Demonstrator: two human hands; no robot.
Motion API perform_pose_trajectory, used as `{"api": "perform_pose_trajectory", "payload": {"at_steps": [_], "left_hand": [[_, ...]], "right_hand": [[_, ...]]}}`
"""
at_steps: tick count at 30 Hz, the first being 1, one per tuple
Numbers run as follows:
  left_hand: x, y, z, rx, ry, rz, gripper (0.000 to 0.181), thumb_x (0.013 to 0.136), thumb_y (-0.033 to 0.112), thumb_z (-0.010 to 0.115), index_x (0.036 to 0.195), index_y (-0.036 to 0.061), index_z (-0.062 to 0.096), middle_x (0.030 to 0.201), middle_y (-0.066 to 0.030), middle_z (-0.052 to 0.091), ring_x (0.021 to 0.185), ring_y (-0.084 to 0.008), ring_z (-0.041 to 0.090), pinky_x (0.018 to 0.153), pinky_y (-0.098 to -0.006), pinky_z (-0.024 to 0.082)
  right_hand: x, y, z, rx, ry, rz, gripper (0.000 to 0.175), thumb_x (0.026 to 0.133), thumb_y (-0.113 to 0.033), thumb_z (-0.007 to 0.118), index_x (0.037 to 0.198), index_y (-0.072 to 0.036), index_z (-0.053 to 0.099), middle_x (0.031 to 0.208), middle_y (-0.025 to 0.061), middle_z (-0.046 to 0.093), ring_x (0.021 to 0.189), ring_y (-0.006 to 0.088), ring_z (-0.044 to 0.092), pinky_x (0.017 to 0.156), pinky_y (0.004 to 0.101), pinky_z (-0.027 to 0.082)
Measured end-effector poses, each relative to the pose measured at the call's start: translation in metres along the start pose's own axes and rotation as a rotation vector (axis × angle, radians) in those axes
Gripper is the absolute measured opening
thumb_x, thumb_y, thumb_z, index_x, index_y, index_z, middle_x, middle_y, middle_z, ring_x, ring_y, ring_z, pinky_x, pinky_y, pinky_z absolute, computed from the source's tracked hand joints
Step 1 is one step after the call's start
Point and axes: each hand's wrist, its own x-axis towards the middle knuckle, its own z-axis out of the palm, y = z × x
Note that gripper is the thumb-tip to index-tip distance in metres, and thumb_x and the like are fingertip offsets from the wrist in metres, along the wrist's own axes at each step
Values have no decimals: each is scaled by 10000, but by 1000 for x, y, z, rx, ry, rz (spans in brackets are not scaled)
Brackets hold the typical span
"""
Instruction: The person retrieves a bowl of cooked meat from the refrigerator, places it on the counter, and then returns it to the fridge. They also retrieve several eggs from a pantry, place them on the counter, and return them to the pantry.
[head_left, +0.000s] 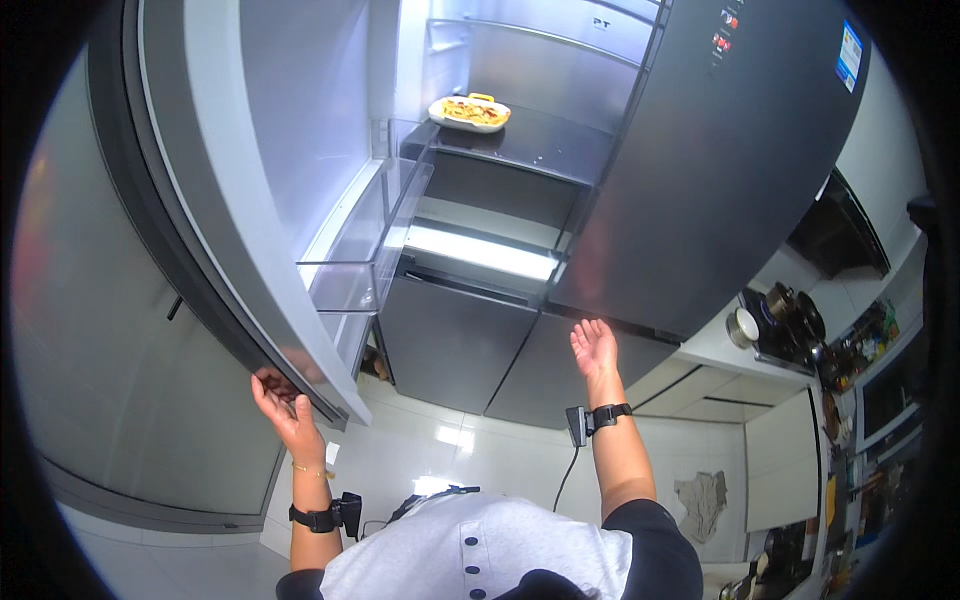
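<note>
A refrigerator stands before me, its left door (217, 180) swung out and its right door (697, 165) closed. My left hand (289, 412) is beside the lower edge of the left door, palm up with the fingers apart; whether it touches the edge I cannot tell. My right hand (595, 349) is palm up and holds nothing, near the bottom of the right door. Inside, a white oval baking dish (469, 126) with a yellow handle and baked food with a browned top rests on the dark shelf (555, 142), at its left side.
A clear door bin (345, 289) juts from the open door. Lower refrigerator fronts (450, 337) are closed. At right, a counter carries a gas stove (772, 337) with pans and a white pot (742, 328). A cloth (703, 504) lies on the tiled floor. A framed panel (150, 360) stands far left.
</note>
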Motion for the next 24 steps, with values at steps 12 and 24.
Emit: {"api": "perform_pose_trajectory", "payload": {"at_steps": [12, 24], "left_hand": [[1, 15, 14, 371, 4, 18, 1306, 691, 662, 715, 1506, 54, -104, 1549, -228, -15, 1442, -357, 68, 1150, -477, 109], [5, 8, 25, 473, 34, -3, 1374, 622, 555, 789, 1497, 67, -151, 1546, -251, -79, 1445, -398, -13, 1138, -523, 101]], "right_hand": [[70, 7, 19, 228, -96, 34, 1043, 837, -572, 635, 1506, -14, 62, 1572, 191, 78, 1444, 304, 162, 1146, 389, 246], [-14, 23, -11, 85, -52, 17, 1057, 751, -753, 578, 1462, -60, 213, 1499, 135, 263, 1366, 234, 278, 1067, 354, 281]]}}
